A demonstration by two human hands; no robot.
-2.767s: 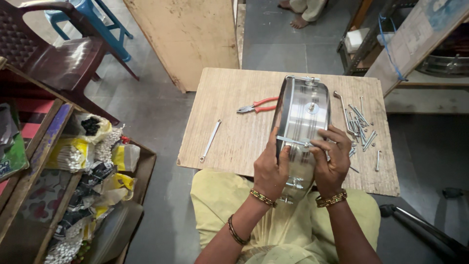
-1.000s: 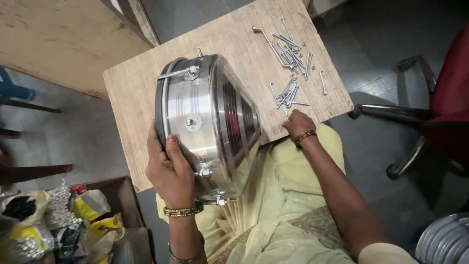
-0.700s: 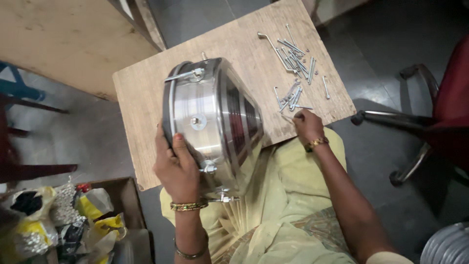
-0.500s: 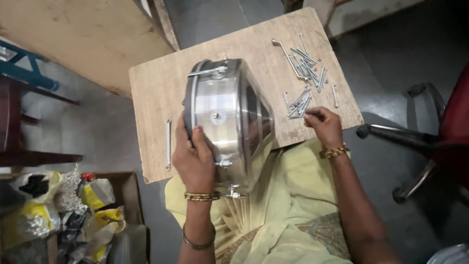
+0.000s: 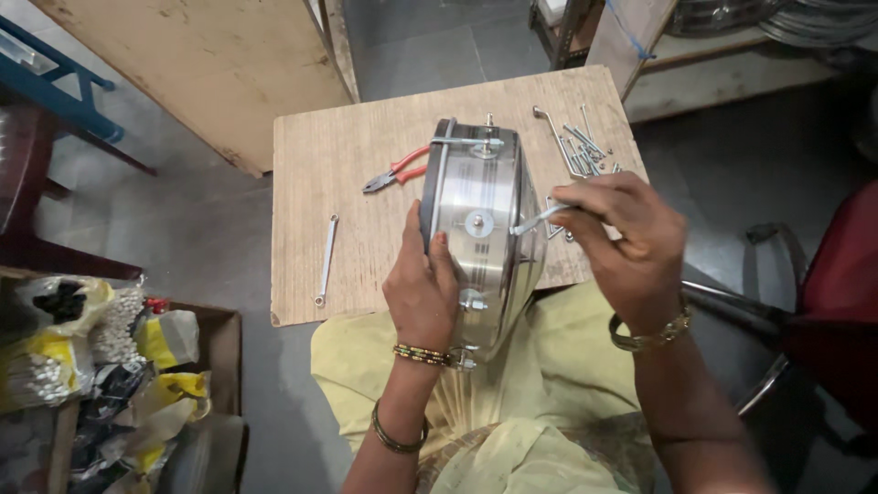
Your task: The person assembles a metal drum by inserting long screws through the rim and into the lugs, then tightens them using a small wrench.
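The right hand, which half a second ago reached among the loose bolts on the wooden board, now pinches one hooked metal rod and brings its tip against the rim of the steel drum shell. The left hand remains clasped around the shell, standing on edge over the board's near side; red-handled pliers and a spanner lie left of the shell

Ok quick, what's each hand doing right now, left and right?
Left hand: closed on the rim of the steel drum shell, holding it on edge.
Right hand: pinching a metal hook rod against the shell.
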